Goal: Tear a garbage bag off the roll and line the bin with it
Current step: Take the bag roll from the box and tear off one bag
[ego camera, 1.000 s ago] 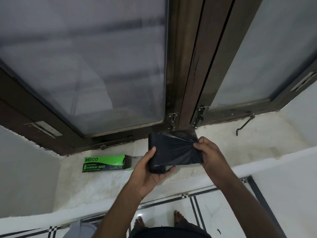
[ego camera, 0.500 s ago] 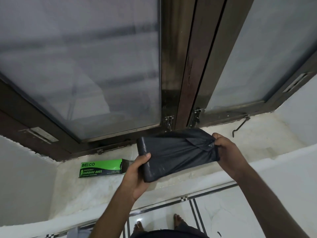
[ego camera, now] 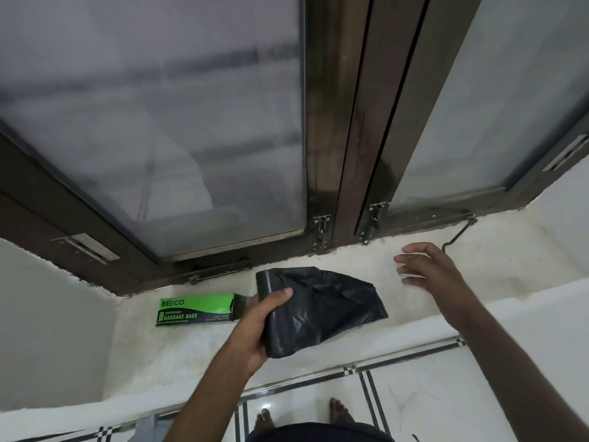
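While the left hand grips the black garbage bag roll with the thumb on top, the loose end of the bag hangs out toward 3 o'clock above the marble window sill. The right hand hovers at 2 o'clock from the roll, apart from it, fingers relaxed and holding nothing. The green BECO garbage bags box lies on the sill at 9 o'clock, just beside the left hand.

A crinkled black plastic garbage bag roll is seen beside a green-and-black cardboard box lettered white; white floor tiles are edged by black lines
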`<action>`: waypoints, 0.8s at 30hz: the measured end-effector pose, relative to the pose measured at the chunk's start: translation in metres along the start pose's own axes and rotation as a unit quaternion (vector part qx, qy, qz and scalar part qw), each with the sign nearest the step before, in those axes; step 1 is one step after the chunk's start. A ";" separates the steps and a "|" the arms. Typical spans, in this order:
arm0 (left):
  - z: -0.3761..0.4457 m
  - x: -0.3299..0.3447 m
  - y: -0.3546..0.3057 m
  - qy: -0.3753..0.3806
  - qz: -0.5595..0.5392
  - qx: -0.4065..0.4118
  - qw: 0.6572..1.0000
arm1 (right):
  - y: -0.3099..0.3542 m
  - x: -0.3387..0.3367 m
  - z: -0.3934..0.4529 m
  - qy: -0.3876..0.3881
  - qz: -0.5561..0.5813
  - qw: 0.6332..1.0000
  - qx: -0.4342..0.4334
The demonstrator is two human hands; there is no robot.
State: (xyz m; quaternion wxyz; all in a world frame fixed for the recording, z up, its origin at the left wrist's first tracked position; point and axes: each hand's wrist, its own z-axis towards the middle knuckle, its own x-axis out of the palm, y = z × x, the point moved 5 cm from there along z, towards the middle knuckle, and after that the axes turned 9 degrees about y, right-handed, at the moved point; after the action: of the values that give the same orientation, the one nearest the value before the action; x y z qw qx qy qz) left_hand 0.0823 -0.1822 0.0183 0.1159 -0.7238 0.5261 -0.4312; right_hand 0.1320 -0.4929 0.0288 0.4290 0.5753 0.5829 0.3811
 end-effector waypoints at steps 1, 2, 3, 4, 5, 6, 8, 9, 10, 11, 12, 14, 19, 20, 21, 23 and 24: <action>0.001 0.004 -0.001 -0.001 0.031 0.003 1.000 | 0.005 0.010 -0.001 0.024 -0.060 0.997 -0.030; 0.002 0.008 -0.003 0.002 0.062 0.005 0.998 | 0.010 0.023 -0.003 0.069 -0.118 0.989 -0.064; 0.002 0.014 -0.004 0.008 0.087 0.007 0.996 | 0.014 0.039 -0.007 0.132 -0.166 0.973 -0.090; 0.002 0.018 -0.006 0.012 0.105 0.008 0.994 | 0.017 0.056 -0.011 0.197 -0.203 0.954 -0.104; 0.002 0.021 -0.007 0.019 0.117 0.009 0.993 | 0.018 0.071 -0.015 0.249 -0.232 0.934 -0.114; 0.002 0.025 -0.008 0.031 0.124 0.011 0.992 | 0.019 0.083 -0.016 0.280 -0.256 0.917 -0.122; 0.002 0.030 -0.011 0.051 0.127 0.017 0.990 | 0.016 0.098 -0.013 0.302 -0.274 0.905 -0.120; 0.001 0.030 -0.011 0.051 0.124 0.020 0.991 | 0.014 0.103 -0.010 0.303 -0.272 0.906 -0.113; 0.001 0.029 -0.012 0.046 0.121 0.021 0.991 | 0.013 0.105 -0.006 0.303 -0.273 0.907 -0.107; 0.001 0.027 -0.012 0.039 0.117 0.019 0.992 | 0.012 0.105 -0.002 0.305 -0.277 0.905 -0.107; 0.000 0.025 -0.013 0.030 0.111 0.014 0.993 | 0.011 0.105 0.001 0.311 -0.278 0.902 -0.111; 0.000 0.019 -0.013 0.015 0.089 0.007 0.996 | 0.014 0.098 0.003 0.315 -0.262 0.906 -0.105; -0.001 0.007 -0.012 0.015 0.007 -0.003 1.000 | 0.036 0.067 0.007 0.302 -0.198 0.929 -0.076; -0.001 0.007 -0.008 0.019 -0.013 -0.013 1.000 | 0.041 0.061 0.009 0.298 -0.193 0.932 -0.079; -0.001 0.007 -0.005 0.022 -0.032 -0.022 0.999 | 0.044 0.055 0.012 0.293 -0.189 0.934 -0.080; 0.000 0.009 -0.002 0.025 -0.056 -0.027 0.998 | 0.049 0.045 0.016 0.286 -0.189 0.936 -0.077; 0.000 0.010 -0.001 0.027 -0.062 -0.026 0.997 | 0.051 0.041 0.018 0.285 -0.195 0.936 -0.076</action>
State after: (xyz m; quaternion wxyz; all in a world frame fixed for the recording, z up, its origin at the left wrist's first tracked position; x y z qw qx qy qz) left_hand 0.0844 -0.1907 0.0242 0.0556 -0.7460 0.4940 -0.4432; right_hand 0.1676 -0.4501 0.0675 0.3533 0.2835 0.7507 0.4809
